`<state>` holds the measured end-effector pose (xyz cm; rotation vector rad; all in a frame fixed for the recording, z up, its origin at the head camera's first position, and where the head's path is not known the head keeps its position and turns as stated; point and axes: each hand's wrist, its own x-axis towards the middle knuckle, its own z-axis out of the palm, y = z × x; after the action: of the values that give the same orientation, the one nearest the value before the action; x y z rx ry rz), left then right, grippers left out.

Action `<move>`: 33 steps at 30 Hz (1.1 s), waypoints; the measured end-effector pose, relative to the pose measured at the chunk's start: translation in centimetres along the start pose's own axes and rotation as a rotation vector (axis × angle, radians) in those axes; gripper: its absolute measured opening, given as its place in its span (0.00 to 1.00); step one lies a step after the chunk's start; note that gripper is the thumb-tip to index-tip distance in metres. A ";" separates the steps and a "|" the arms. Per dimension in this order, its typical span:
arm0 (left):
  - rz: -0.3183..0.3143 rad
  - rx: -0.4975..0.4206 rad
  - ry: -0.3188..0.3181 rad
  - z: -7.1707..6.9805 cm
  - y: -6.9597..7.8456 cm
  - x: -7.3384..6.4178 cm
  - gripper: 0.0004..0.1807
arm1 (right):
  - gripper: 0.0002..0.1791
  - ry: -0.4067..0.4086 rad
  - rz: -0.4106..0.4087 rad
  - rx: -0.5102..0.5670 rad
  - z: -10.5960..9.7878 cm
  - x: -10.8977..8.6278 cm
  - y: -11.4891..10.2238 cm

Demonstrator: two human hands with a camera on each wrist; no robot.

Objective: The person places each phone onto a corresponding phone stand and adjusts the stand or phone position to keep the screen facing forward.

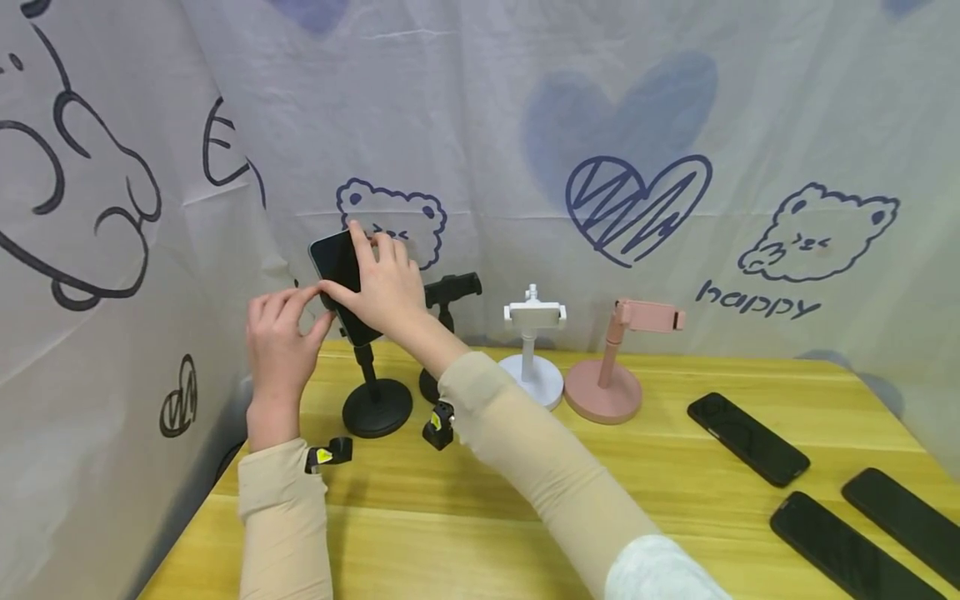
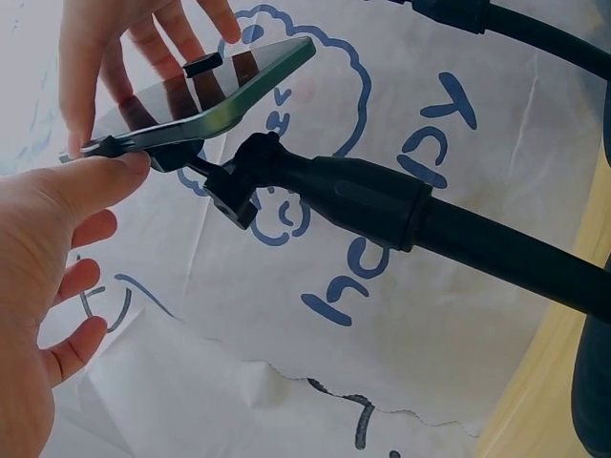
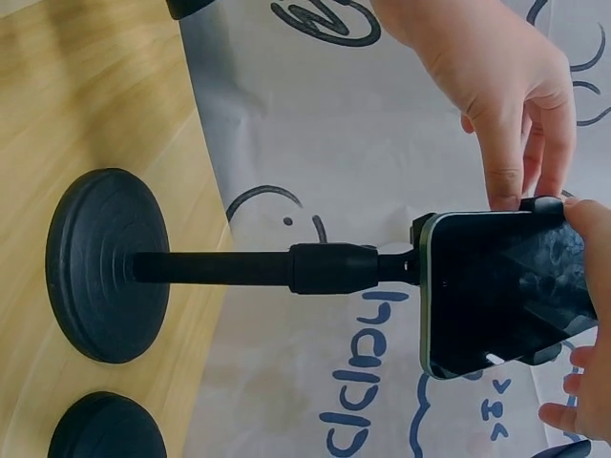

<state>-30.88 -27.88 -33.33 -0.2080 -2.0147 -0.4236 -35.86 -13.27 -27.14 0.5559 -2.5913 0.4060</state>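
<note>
A dark-screened phone (image 1: 341,258) with a pale green edge sits tilted at the head of a black phone stand (image 1: 377,408). In the right wrist view, the stand's clamp end (image 3: 542,204) shows at the phone's side. My left hand (image 1: 283,342) pinches that end between thumb and fingers. My right hand (image 1: 392,287) spans the phone from the front, its thumb at the clamp side and its fingers across the screen toward the opposite edge. From the left wrist, the clamp's ball joint (image 2: 258,157) shows behind the phone (image 2: 258,86).
Another black stand (image 1: 452,290), a white stand (image 1: 529,350) and a pink stand (image 1: 606,387) line the back of the wooden table (image 1: 450,533). Three black phones lie at the right, the farthest phone (image 1: 748,439) near the pink stand. A printed cloth (image 1: 495,167) hangs behind.
</note>
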 end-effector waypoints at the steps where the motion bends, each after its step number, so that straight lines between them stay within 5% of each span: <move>1: -0.001 0.003 -0.008 0.0 0.0 0.0 0.20 | 0.52 0.001 -0.003 -0.001 0.0 0.0 0.0; 18: -0.023 -0.001 -0.049 -2.0 0.5 0.6 0.17 | 0.42 0.075 -0.099 -0.040 -0.7 -1.6 1.2; 33: -0.024 -0.013 -0.017 -3.5 1.5 1.2 0.16 | 0.38 0.213 -0.337 -0.083 -2.5 -4.5 3.9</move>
<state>-28.05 -27.93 -30.50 -0.1961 -2.0334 -0.4518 -33.05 -7.51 -27.90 0.8524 -2.2463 0.2300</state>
